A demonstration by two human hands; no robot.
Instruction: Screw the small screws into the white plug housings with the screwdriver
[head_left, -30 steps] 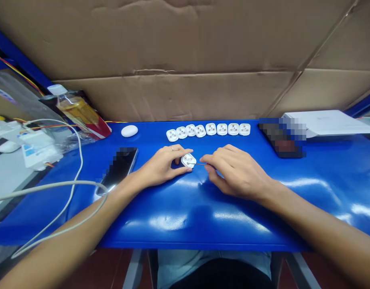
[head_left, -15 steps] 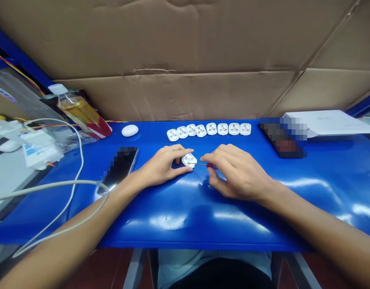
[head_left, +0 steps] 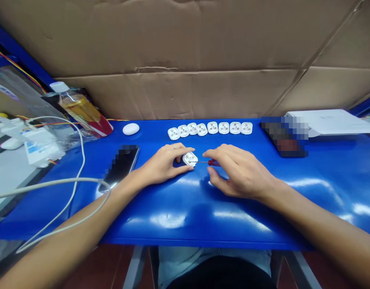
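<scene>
My left hand (head_left: 163, 164) rests on the blue table (head_left: 185, 204) and pinches a small white plug part (head_left: 190, 159) between thumb and fingers. My right hand (head_left: 237, 170) is closed around a thin screwdriver with a red handle (head_left: 213, 162); its metal tip touches the plug part. A row of several matching white plug parts (head_left: 210, 128) lies just behind both hands.
A phone (head_left: 120, 166) with a white cable (head_left: 61, 184) lies to the left. A white oval case (head_left: 131, 129) and a bottle (head_left: 79, 110) sit at the back left. A dark blurred object (head_left: 284, 136) and a white box (head_left: 326, 121) are at the right. Cardboard (head_left: 185, 60) walls the back.
My right hand has eased slightly to the right along the screwdriver, so more of the red handle shows. The left hand keeps the plug part in place.
</scene>
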